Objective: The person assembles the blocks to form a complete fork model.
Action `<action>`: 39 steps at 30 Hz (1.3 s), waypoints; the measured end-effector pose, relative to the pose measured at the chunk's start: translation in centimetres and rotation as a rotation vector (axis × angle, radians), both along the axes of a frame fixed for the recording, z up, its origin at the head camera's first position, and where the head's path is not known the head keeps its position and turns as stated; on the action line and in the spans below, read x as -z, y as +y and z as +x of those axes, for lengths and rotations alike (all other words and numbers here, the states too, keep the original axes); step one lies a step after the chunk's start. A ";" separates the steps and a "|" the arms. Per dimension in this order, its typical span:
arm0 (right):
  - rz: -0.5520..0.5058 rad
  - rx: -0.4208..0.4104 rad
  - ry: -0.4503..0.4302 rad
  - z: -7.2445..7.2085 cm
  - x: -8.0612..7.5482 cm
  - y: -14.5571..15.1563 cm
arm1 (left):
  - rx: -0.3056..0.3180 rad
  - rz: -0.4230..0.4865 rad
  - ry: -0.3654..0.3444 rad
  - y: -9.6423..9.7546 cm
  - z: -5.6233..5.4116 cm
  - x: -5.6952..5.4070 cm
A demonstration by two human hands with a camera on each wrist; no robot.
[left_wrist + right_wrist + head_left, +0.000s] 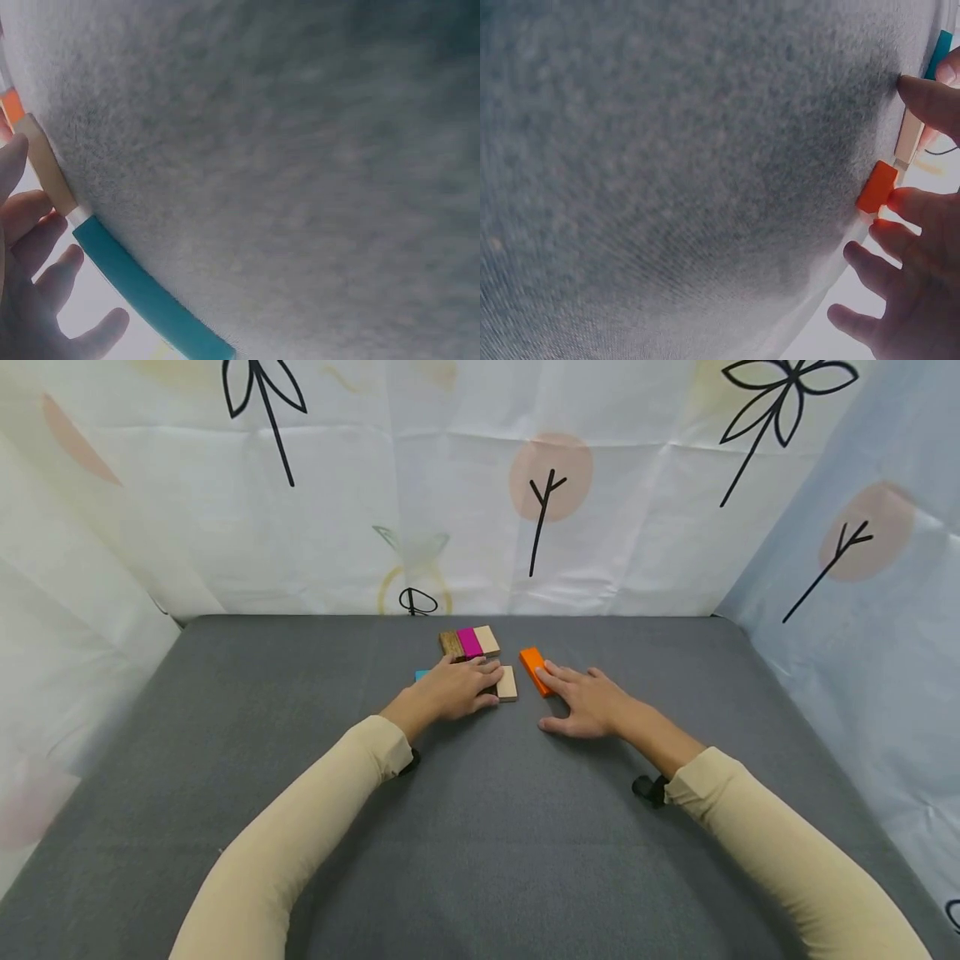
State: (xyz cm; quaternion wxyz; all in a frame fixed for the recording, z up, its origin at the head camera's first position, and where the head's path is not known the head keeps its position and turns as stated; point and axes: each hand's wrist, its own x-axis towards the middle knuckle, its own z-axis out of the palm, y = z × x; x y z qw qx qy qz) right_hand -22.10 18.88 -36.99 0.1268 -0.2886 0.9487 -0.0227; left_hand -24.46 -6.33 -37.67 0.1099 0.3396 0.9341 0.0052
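Note:
My left hand (456,687) lies over a row of flat blocks on the grey table, its fingers extended. At the row's right end a pale wooden block (507,683) shows beside the fingertips, and a teal block (422,675) peeks out at the left. What lies between them is mostly hidden by the hand. To the right, my right hand (587,703) has its fingers spread, with fingertips touching an orange block (533,665). The orange block lies slanted, apart from the pale one. The right wrist view shows the orange block (877,187) against the fingertips.
Behind the left hand sits another row: a brown speckled block (452,645), a magenta block (470,642) and a pale wooden block (487,640), side by side. Printed white curtains (465,527) hang along the back and sides of the grey table (480,860).

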 end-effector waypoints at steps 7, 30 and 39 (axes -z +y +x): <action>0.001 0.006 0.017 0.7 0.0 -0.3 | 0.047 -0.010 0.021 -0.6 1.0 0.2; -0.147 -0.077 0.071 0.5 -0.9 0.7 | 0.181 0.085 0.156 -0.9 4.1 0.3; -0.278 -0.113 -0.060 -2.5 -0.9 1.9 | 0.236 0.127 0.247 -1.2 4.0 0.8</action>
